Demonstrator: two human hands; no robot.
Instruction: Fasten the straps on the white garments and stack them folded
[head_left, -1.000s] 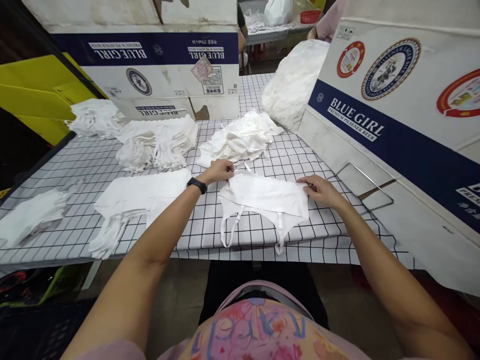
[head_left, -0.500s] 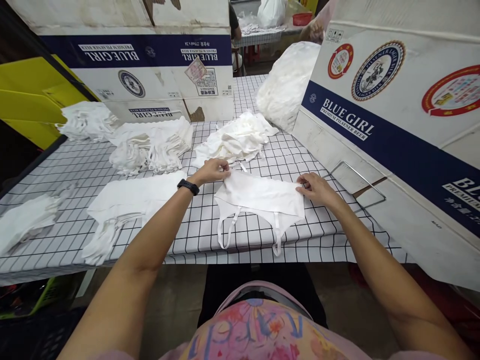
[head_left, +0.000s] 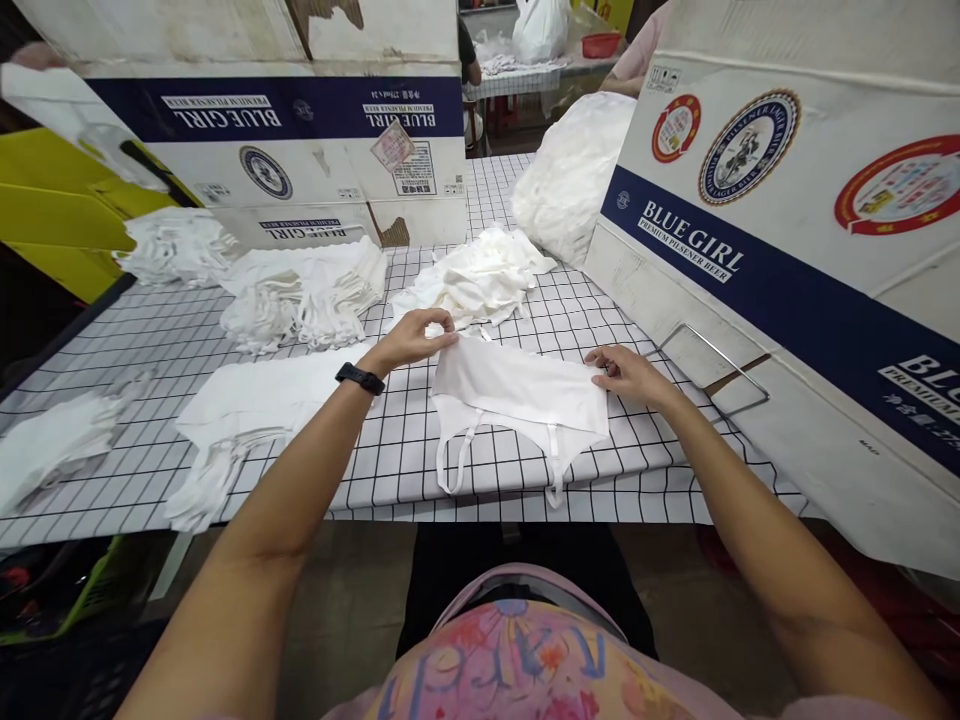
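A white camisole-style top point(head_left: 525, 385) with thin straps lies spread on the checked tablecloth in front of me, its straps toward the table's front edge. My left hand point(head_left: 416, 338), with a black band on the wrist, pinches the top's far left corner and holds it slightly raised. At the far right corner, my right hand point(head_left: 626, 376) has its fingers curled and touching the fabric; whether they pinch it is hard to see. Just beyond lies a loose heap of white garments point(head_left: 480, 270). To the left, a stack of flat white tops point(head_left: 255, 395) lies partly behind my left forearm.
More white garment piles point(head_left: 315, 285) lie at the back left, with another point(head_left: 60, 445) at the left edge. Large cartons stand at the back left point(head_left: 300, 170) and right point(head_left: 675, 270). A stuffed white bag point(head_left: 574, 170) sits behind. Other people are partly visible beyond.
My left hand has lifted the top's left corner a little. At the upper left, another person's hand with a white garment has come into view. My right hand has barely moved.
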